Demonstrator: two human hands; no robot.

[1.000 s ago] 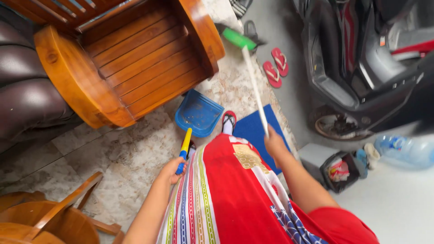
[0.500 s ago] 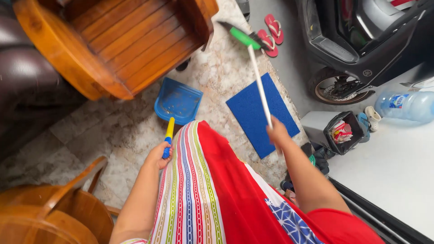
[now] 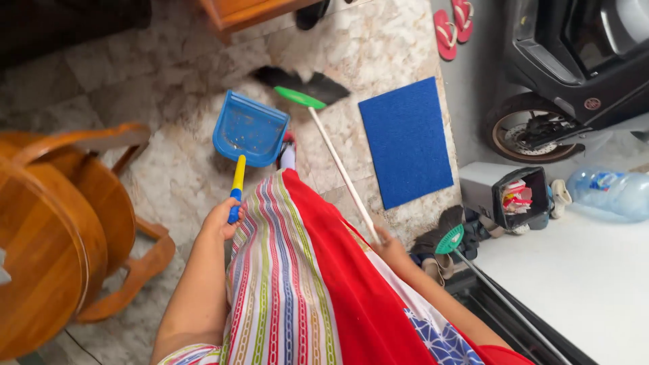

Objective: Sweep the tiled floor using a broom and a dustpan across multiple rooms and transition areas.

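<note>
Gripping its yellow-and-blue handle, my left hand (image 3: 222, 220) holds the blue dustpan (image 3: 249, 128) on the stone floor (image 3: 172, 169); I can't tell what lies in its tray. My right hand (image 3: 391, 247) is closed around the broom (image 3: 312, 92) stick, bristles now touching down beside the pan rather than raised near the wooden chair. Rightward sit a blue mat (image 3: 405, 140) and a small black bin (image 3: 520, 196) stuffed with wrappers.

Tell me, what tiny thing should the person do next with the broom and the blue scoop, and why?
Probably a short pull of the broom toward the dustpan. The right hand holds the white stick and the left hand holds the yellow handle. The dark bristles sit on the stone floor just beyond the pan's open edge, so a small sweep could push dirt in.
</note>
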